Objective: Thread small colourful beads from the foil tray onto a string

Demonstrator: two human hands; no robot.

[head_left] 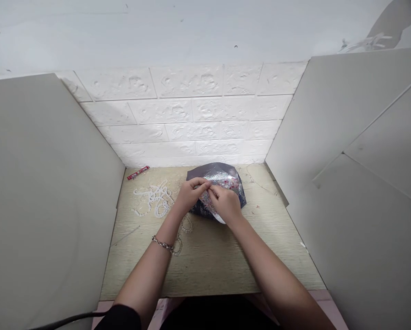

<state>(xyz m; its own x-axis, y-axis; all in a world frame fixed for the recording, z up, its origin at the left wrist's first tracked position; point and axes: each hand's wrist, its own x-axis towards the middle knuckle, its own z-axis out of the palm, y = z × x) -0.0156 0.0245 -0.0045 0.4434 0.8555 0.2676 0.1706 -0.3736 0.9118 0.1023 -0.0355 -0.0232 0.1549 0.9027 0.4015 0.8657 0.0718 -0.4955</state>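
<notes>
My left hand point(189, 196) and my right hand point(227, 204) meet over an opened dark bag with a silvery lining point(215, 167). Thumb and forefinger of each are pinched together, the tips almost touching. Whatever lies between them is too small to make out. Small pink, red and pale beads point(230, 184) show inside the bag, partly hidden by my hands. Left of my left hand lies a loose heap of white bead strands point(156, 196). Another thin strand of pale beads point(186, 225) hangs or lies near my left wrist, which wears a chain bracelet point(163, 244).
A small red packet or strip point(138, 173) lies at the back left of the wooden tabletop point(212, 261). Thin clear thread point(260, 184) trails at the back right. Grey panels point(47, 192) stand at both sides, and a white brick-patterned wall point(191, 110) closes the back.
</notes>
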